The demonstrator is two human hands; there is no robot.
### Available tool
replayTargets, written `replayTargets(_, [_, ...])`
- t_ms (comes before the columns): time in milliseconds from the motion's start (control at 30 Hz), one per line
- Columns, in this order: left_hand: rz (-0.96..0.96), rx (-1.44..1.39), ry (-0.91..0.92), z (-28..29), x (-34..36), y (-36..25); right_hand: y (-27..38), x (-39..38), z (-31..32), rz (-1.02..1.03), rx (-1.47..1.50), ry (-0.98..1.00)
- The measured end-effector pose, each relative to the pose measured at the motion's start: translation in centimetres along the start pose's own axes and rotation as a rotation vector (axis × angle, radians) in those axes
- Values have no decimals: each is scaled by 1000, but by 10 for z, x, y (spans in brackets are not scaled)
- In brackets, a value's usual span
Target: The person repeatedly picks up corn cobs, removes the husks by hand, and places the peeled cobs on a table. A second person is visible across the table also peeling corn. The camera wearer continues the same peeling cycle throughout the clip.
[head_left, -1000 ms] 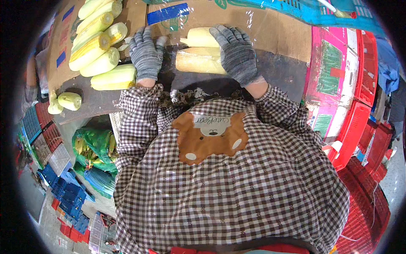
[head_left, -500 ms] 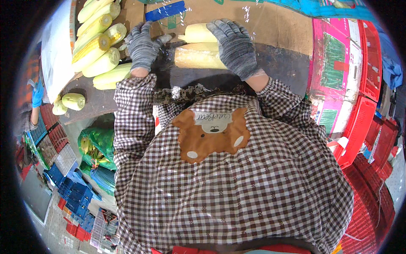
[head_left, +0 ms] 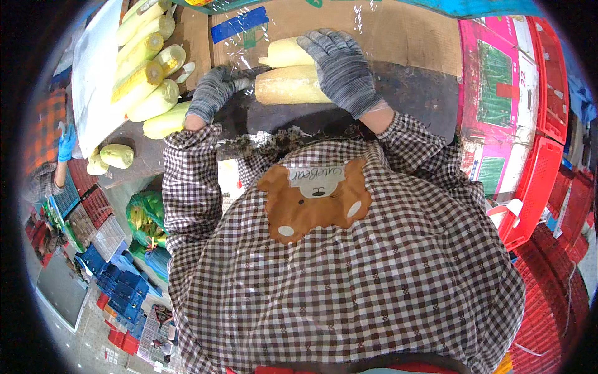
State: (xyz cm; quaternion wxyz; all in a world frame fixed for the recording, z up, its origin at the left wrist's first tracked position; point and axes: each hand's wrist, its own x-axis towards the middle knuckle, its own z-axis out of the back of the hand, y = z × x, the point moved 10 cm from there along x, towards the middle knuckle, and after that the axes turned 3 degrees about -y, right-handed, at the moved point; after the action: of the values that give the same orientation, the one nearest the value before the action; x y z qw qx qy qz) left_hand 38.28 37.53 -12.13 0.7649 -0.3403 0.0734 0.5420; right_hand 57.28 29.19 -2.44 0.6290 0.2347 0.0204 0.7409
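Note:
Two ears of corn lie side by side across the dark work surface (head_left: pixel 411 93). The farther ear (head_left: pixel 283 53) is pale yellow-green, and the nearer ear (head_left: pixel 289 85) is thicker under a clear, shiny wrap. My right hand (head_left: pixel 342 71), in a grey knit glove, is closed over their right ends and hides those ends. To their left, my left hand (head_left: pixel 212 95), gloved alike, bends over the surface with its thumb apart from its fingers. Nothing shows in its grasp. Beside its wrist lies another ear of corn (head_left: pixel 165 120).
Several husked ears (head_left: pixel 138 71) are piled at the left, beside a white sheet (head_left: pixel 96 75). Two short corn pieces (head_left: pixel 116 156) sit at the near left edge. Cardboard (head_left: pixel 411 37) with blue tape (head_left: pixel 240 23) lies beyond. Pink boxes (head_left: pixel 495 93) and red crates (head_left: pixel 529 193) stand right.
My left hand has drawn slightly nearer to me, and its fingers are more bent. My right hand stays over the two ears. The whole view has shifted slightly.

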Motion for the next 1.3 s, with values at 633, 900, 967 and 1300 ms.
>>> replayTargets(633, [-709, 14, -727, 21, -75, -184, 3, -6, 6, 28, -8, -47])
replayTargets(900, [-628, 210, -594, -5, -52, -190, -16, -16, 33, -65, 246, -264])
replayTargets(967, [-642, 218, -607, -5, -53, -191, -51, -35, 50, -243, 289, -356])
replayTargets(1300, [-676, 181, -550, -8, -48, -179, -95, -86, 2, -523, 293, 148])
